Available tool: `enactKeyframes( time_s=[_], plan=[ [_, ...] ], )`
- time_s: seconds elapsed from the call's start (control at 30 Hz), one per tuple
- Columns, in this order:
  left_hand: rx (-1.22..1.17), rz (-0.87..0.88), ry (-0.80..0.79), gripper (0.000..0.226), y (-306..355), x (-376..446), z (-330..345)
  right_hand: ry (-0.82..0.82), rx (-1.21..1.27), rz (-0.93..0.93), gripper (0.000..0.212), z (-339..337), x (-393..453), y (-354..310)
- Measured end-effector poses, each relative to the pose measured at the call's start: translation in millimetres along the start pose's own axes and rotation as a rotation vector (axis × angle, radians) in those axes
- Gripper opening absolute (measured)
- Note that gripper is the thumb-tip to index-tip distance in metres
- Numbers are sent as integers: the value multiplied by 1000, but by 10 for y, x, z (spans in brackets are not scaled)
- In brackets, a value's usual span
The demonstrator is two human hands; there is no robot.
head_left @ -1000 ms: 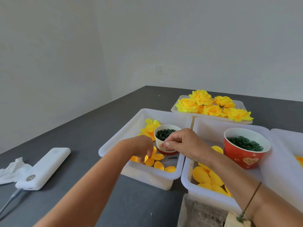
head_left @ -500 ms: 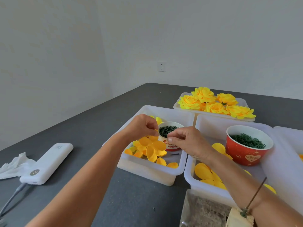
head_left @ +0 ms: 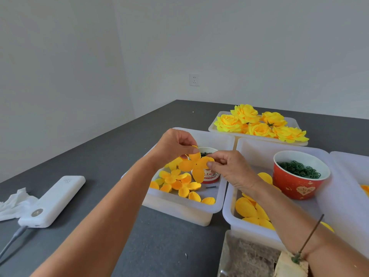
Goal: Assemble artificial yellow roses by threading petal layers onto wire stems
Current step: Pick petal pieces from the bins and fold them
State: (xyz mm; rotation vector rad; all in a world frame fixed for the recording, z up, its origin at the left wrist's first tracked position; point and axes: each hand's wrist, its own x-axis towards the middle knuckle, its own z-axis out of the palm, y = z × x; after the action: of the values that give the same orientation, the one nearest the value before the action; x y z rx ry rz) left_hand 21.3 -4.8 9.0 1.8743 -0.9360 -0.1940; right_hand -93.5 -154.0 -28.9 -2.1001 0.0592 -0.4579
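I see my left hand (head_left: 173, 145) and my right hand (head_left: 229, 166) both pinching one yellow petal layer (head_left: 194, 165) with curled fingers. It hangs in the air above the white bin (head_left: 179, 208) of loose petals (head_left: 179, 184), in front of a small cup (head_left: 209, 174).

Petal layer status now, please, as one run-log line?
left hand: pinches petal layer | right hand: pinches same layer | over left bin
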Motion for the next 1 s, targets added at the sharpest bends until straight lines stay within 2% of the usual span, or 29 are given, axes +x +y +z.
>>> enactKeyframes(
  time_s=[0.1,0.23,0.33,0.4,0.47,0.53,0.63,0.73,0.8,0.9,1.0],
  plan=[
    [87,-106,-116,12,-56,-25,-78,-20,-78,-19,23,27,-17,6],
    [328,-290,-352,12,-161,-51,-85,-7,-68,9,24,22,-24,4],
    [722,-288,-278,22,-244,-17,10,-10,-87,-1,21,16,-36,1],
    [1016,-287,-306,26,-288,-37,106,-9,-91,-11,21,12,-46,1],
    [1108,-343,-355,25,-340,-74,186,-9,-79,-8,20,3,-53,5],
    [1122,-379,-353,29,-363,-87,212,-6,-61,0,20,-4,-62,7],
    [1081,-373,-324,22,-309,-77,176,-3,-40,7,20,-9,-71,9],
    [934,-410,-255,32,-294,-55,109,2,-12,19,19,-16,-68,15],
    [843,-398,-171,31,-239,-52,42,8,13,31,17,-24,-66,19],
    [638,-354,14,17,-103,-68,-18,18,61,42,15,-29,-70,15],
    [506,-227,141,11,78,-104,50,32,123,51,11,-39,-78,1]
  ],
)
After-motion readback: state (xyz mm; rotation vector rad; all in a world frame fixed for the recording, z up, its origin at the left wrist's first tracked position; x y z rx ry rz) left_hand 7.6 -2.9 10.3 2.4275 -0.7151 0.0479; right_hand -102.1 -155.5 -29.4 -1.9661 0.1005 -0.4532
